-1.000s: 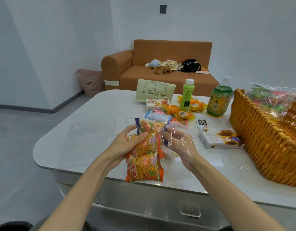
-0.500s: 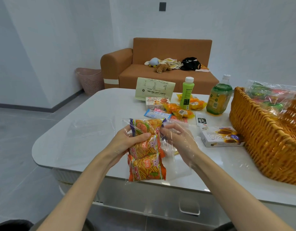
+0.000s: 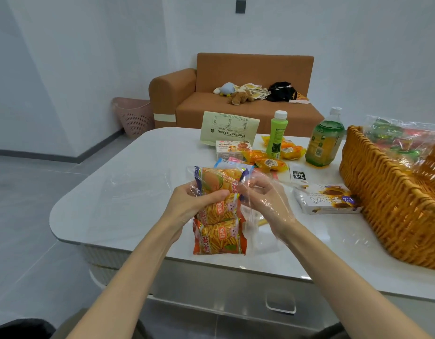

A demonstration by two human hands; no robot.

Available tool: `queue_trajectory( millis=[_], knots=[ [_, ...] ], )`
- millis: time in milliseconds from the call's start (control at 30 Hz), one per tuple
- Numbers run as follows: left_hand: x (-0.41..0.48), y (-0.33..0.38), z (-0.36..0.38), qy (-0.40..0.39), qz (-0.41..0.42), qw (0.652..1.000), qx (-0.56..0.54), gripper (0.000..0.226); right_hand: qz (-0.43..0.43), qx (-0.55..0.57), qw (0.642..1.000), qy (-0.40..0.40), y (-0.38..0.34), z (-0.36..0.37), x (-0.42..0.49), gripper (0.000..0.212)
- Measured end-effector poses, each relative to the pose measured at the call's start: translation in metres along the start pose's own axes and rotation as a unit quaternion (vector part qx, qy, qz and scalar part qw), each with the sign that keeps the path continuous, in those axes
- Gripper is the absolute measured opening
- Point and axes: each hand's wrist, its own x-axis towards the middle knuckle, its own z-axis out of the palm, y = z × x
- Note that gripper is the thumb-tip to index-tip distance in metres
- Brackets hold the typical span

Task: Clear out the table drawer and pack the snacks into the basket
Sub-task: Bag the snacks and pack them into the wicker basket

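Observation:
A clear plastic bag of orange snack packets [image 3: 220, 221] hangs above the table's near edge. My left hand [image 3: 194, 205] grips it from the left, thumb across the packets. My right hand [image 3: 265, 201] sits inside the clear film on the right, fingers curled on the plastic near the bag's top. The wicker basket [image 3: 387, 204] stands at the right with a bag of colourful sweets [image 3: 402, 135] in it. The table drawer [image 3: 280, 304] below the edge looks closed.
On the white table [image 3: 118, 192] lie a white cake box [image 3: 329, 201], a small biscuit box [image 3: 232, 148], yellow wrapped snacks [image 3: 270, 163], a black-labelled sachet [image 3: 298, 174], a green bottle [image 3: 276, 135], a tea bottle [image 3: 324, 140] and a paper bag [image 3: 228, 126]. Behind stands an orange sofa [image 3: 236, 91].
The bag of packets has risen slightly and my hands have shifted a little upward on it; my right hand's fingers have curled tighter on the film.

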Motion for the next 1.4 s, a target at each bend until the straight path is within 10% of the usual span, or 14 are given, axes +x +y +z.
queue_trajectory(
  millis=[467,667,933,1033,1133,1400],
  knots=[
    [-0.005,0.0,0.002,-0.101,-0.013,0.995,-0.016,0.053,0.038,-0.027,0.991,-0.128,-0.001,-0.006,0.002,0.034],
    [0.001,0.002,-0.003,-0.007,-0.033,0.995,-0.091,0.054,0.069,-0.054,0.978,-0.188,-0.005,-0.016,0.007,0.028],
    [0.011,0.0,-0.007,0.101,-0.078,0.927,-0.353,0.06,0.01,-0.041,0.979,0.197,-0.005,-0.036,0.011,0.025],
    [0.011,0.0,-0.003,0.101,-0.084,0.901,-0.414,0.057,0.111,0.037,0.99,0.085,-0.002,-0.03,0.006,0.065],
    [0.008,0.003,0.011,0.049,-0.082,0.896,-0.434,0.081,0.187,0.066,0.977,-0.077,-0.001,-0.013,-0.003,0.058],
    [0.01,0.006,0.013,0.002,-0.09,0.909,-0.408,0.108,0.119,0.129,0.984,-0.012,-0.015,-0.01,-0.005,0.033]
  ],
)
